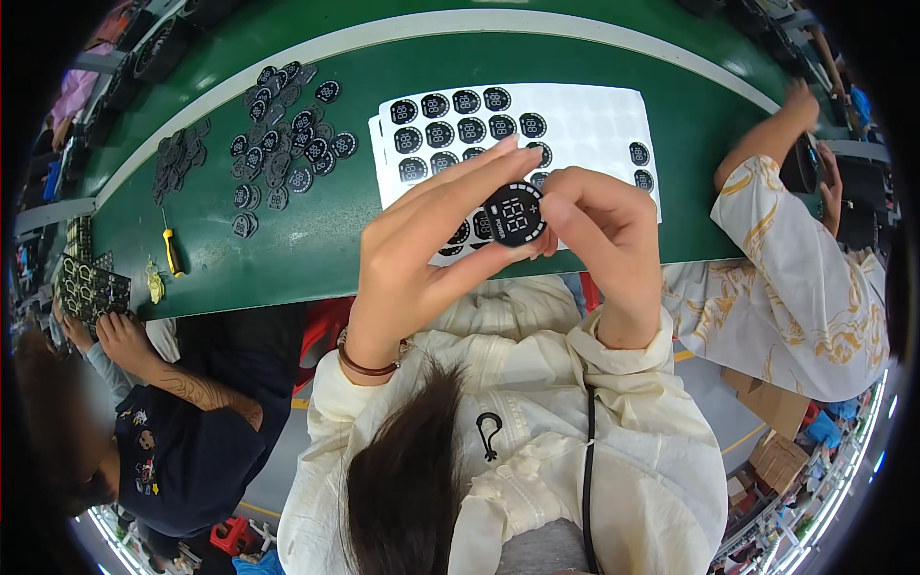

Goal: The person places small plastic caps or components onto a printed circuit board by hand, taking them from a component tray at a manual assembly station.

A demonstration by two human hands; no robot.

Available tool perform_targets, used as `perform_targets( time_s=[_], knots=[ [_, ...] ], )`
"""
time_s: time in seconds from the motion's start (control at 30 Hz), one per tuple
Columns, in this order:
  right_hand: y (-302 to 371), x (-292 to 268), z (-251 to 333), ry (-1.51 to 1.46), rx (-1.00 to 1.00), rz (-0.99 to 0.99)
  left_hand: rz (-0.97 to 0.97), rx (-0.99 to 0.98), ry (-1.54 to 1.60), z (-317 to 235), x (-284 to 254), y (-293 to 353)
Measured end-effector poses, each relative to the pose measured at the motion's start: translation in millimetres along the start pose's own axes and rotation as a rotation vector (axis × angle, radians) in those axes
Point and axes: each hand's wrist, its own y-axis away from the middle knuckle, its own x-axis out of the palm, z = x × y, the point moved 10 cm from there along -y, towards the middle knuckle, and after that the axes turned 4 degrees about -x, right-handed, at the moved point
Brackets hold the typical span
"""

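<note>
Above the near edge of the table, my left hand [412,230] grips a round black display disc [515,217] with white markings, fingers behind its top and thumb under its lower edge. At the disc's right edge, my right hand [613,230] is closed, with thumb and index finger pressed against the rim. Whether a film lies between those fingertips is too small to tell. Beneath both hands lies a white backing sheet [599,110] with rows of round black stickers [439,133]. Part of the sheet is bare, and my hands hide some of the stickers.
Loose black discs [278,144] lie heaped left of the sheet on the green table [316,244]. A yellow-handled screwdriver [172,253] and a small yellowish scrap [154,282] lie farther left. One co-worker [182,422] sits at left holding a dark panel [91,287], another [767,278] at right.
</note>
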Motion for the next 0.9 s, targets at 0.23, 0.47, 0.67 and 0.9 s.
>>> perform_targets(
  time_s=[0.23, 0.47, 0.67, 0.9],
  knots=[
    [3, 1, -1, -0.022, 0.039, -0.035, -0.015, 0.024, -0.032, -3, -1, 1],
    [1, 0, 1, 0.277, -0.067, -0.034, -0.007, -0.129, 0.037, 17, -1, 9],
    [-5, 1, -20, 0.596, -0.146, 0.02, -0.22, -0.353, -0.011, 70, -29, 34],
    [13, -77, -36, 0.822, -0.148, -0.282, -0.39, -0.626, -0.437, 131, -130, 72]
  ],
)
